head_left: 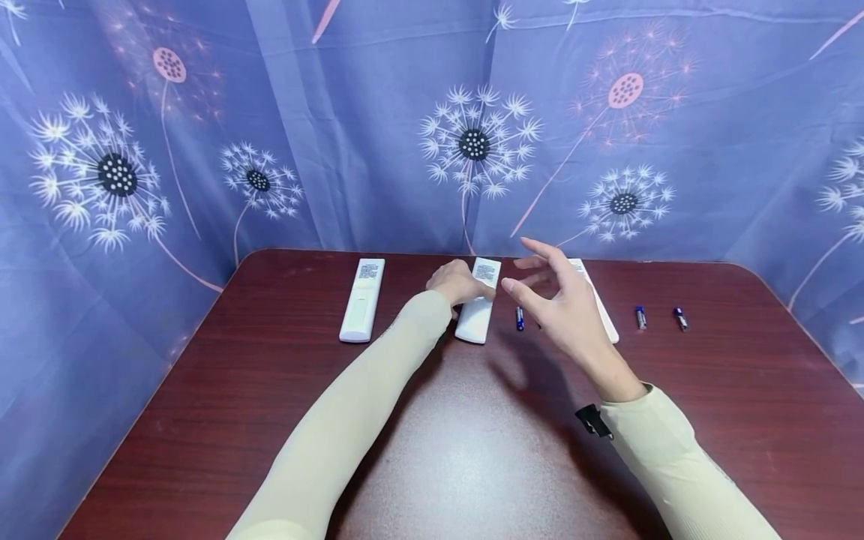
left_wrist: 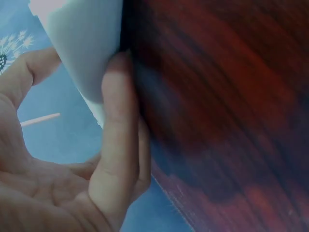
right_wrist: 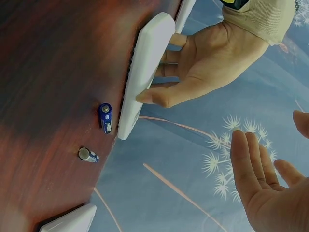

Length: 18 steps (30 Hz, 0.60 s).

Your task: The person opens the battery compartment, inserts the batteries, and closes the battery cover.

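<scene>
My left hand point(head_left: 456, 282) grips the middle white remote control point(head_left: 475, 321), its back side up on the table. In the right wrist view, the thumb and fingers of that hand point(right_wrist: 207, 63) span the remote's point(right_wrist: 147, 58) two long edges. The left wrist view shows curled fingers point(left_wrist: 118, 116) against the remote's edge point(left_wrist: 87, 43). My right hand point(head_left: 567, 307) hovers to the right of it, thumb and fingers spread and holding nothing. Below it lie two small blue batteries point(right_wrist: 105, 118), one partly hidden by that hand in the head view.
A second white remote point(head_left: 362, 300) lies at left, back side up. A third remote point(head_left: 601, 304) sits partly behind my right hand. Farther right are two more batteries, one point(head_left: 640, 317) beside the other point(head_left: 680, 319). A blue dandelion-print curtain point(head_left: 378, 135) hangs behind the table point(head_left: 256, 375).
</scene>
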### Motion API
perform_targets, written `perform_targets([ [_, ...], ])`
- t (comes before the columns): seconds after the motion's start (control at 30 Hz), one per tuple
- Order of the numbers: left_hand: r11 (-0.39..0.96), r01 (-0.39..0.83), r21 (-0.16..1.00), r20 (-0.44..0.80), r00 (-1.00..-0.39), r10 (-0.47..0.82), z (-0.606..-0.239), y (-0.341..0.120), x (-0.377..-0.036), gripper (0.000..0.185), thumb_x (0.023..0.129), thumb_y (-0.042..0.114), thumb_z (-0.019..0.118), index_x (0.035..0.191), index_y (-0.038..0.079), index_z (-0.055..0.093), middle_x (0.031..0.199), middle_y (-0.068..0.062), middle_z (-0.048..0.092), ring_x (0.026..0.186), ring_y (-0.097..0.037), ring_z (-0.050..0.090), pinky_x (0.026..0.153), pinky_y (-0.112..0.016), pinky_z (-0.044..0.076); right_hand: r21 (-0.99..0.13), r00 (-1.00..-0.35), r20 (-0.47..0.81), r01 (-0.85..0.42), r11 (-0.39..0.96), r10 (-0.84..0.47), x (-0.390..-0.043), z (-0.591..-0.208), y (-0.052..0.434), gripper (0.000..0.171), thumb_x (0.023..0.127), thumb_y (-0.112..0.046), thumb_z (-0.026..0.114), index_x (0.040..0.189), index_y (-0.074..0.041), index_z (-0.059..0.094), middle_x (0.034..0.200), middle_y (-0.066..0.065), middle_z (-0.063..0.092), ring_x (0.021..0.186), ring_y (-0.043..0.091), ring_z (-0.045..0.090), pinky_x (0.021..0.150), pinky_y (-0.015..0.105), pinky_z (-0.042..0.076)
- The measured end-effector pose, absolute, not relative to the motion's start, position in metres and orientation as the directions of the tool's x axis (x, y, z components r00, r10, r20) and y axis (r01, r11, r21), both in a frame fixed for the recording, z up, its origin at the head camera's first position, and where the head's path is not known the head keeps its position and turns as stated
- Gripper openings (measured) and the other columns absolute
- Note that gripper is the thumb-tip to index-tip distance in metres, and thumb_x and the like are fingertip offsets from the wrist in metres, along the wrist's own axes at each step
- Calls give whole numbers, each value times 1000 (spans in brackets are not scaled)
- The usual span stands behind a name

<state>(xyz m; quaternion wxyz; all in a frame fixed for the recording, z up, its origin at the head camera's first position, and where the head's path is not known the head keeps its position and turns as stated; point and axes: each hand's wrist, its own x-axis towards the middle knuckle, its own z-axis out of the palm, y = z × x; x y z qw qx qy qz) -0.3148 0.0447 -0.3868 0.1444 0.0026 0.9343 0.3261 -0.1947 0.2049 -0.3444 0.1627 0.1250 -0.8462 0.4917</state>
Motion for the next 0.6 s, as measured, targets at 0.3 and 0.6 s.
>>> perform_targets([
  [0.3, 733, -90, 674, -285, -947, 146, -392, 40, -316, 40, 83, 32, 89, 102, 5, 66, 94, -9, 67, 80, -24, 67, 53, -35, 60, -799, -923, 382, -356, 484, -46, -195, -344, 207, 63, 100, -25, 78, 157, -22, 52, 129, 4, 69, 99, 17, 71, 67, 24, 57],
  [0.6, 596, -146, 790, -342, -911, 230, -391, 32, -316, 38, 88, 23, 86, 108, -2, 66, 98, -12, 70, 88, -25, 72, 60, -38, 63, -800, -922, 384, -359, 481, -48, -196, -344, 208, 63, 100, -24, 78, 157, -21, 52, 129, 4, 69, 99, 16, 71, 66, 24, 57],
])
